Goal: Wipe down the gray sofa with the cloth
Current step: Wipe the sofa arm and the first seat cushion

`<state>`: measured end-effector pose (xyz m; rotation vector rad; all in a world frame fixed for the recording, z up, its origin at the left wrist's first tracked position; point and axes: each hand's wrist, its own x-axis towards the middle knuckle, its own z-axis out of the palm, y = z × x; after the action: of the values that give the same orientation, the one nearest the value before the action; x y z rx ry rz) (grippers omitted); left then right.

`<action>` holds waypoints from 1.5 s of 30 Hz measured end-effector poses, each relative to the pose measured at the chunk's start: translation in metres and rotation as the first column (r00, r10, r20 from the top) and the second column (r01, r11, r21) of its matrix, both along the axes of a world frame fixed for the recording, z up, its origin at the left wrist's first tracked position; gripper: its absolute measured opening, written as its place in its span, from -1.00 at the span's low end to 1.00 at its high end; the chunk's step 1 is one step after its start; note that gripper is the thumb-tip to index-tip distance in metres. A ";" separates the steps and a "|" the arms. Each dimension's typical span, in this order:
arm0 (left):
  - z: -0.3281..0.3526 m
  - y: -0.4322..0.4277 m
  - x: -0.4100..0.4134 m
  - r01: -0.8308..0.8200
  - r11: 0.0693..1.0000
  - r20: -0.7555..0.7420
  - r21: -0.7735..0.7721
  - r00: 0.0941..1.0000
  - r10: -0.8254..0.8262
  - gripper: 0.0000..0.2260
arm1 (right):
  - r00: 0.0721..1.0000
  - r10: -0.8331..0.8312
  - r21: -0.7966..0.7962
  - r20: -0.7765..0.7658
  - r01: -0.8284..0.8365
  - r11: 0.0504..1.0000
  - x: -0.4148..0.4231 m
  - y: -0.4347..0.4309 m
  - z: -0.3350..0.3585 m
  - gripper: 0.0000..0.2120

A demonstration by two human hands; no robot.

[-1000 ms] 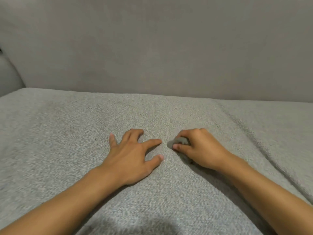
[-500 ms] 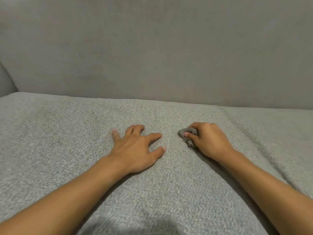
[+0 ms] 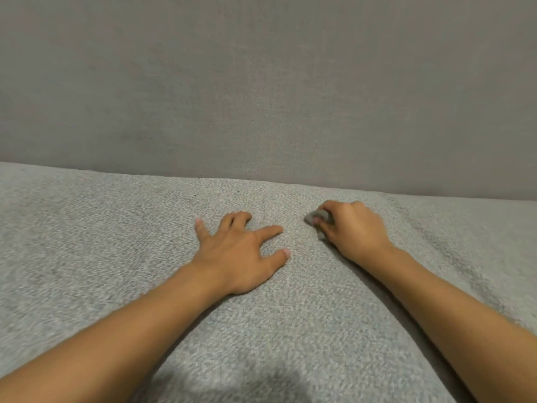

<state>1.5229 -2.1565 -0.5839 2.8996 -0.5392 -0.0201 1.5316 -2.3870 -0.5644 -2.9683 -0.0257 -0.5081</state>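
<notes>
The gray sofa seat (image 3: 116, 242) fills the lower half of the view, its textured fabric stretching to the backrest (image 3: 261, 82). My left hand (image 3: 241, 254) lies flat on the seat with fingers spread. To its right, my right hand (image 3: 353, 231) grips a small bunched gray cloth (image 3: 318, 218), fingers curled round it, pressing it onto the seat close to the backrest. Most of the cloth is hidden inside the fist.
A fold or seam (image 3: 436, 245) runs diagonally across the seat on the right. A dark shadow (image 3: 232, 382) falls on the fabric at the bottom middle. The backrest rises as a wall just beyond both hands.
My right hand has slid the cloth away from me and to the right, toward the backrest. My left hand stays flat on the seat. The view has tilted up slightly.
</notes>
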 end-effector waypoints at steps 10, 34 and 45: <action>-0.001 -0.001 0.005 -0.005 1.000 -0.014 -0.004 1.000 0.005 -0.41 | 0.992 0.059 0.220 -0.109 -0.034 0.975 0.044 0.004 0.003 -0.83; 0.009 0.000 -0.015 -0.032 0.999 0.011 -0.026 0.999 0.032 -0.39 | 0.970 -0.037 0.224 -0.241 0.093 0.970 -0.093 -0.049 0.022 -0.87; 0.030 0.002 -0.136 0.150 0.986 -0.070 -0.072 0.986 -0.155 -0.47 | 0.969 0.045 0.274 -0.241 0.023 0.961 -0.233 -0.013 0.016 -0.95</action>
<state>1.3865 -2.1550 -0.5535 2.7745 -0.7321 -0.1297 1.2985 -2.3998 -0.5489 -2.7306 0.0489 -0.1252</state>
